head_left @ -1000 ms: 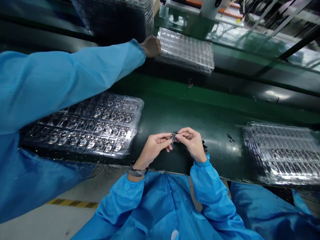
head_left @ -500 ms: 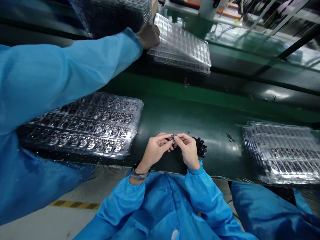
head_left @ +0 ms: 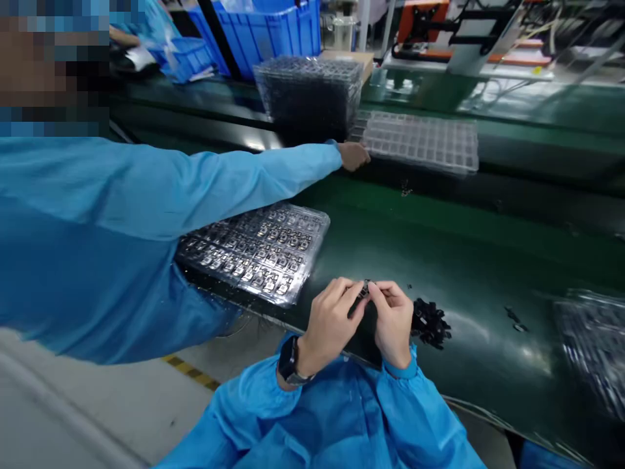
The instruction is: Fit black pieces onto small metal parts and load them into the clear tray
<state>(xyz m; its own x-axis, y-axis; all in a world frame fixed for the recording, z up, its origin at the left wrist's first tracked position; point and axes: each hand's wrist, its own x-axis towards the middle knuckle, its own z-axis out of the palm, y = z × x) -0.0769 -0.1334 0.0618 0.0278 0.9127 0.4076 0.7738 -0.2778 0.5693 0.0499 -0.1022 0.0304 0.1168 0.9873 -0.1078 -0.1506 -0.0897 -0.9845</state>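
Note:
A small dark electronic part [head_left: 364, 288] with metallic bits is pinched between the fingertips of both my hands, above the green work surface [head_left: 469, 260]. My left hand [head_left: 332, 316], with a watch on its wrist, grips it from the left side. From the other side, the thumb and index finger of my right hand [head_left: 394, 319] close on it. The fingers cover much of the part, so its exact kind cannot be made out. Just right of my right hand lies a pile of small black pieces [head_left: 430, 322].
Left of my hands lies a clear tray [head_left: 312, 251] filled with small components. A co-worker's arm [head_left: 263, 172] reaches over it, the hand at clear empty trays [head_left: 424, 140]. Behind stand a tall tray stack [head_left: 307, 94] and a blue crate [head_left: 273, 32]. More trays [head_left: 593, 345] sit right, blurred.
The view has swung left. My hands still pinch the small part, with the left wrist turned so the watch face shows. The co-worker's upper tray, tilted before, now lies flatter.

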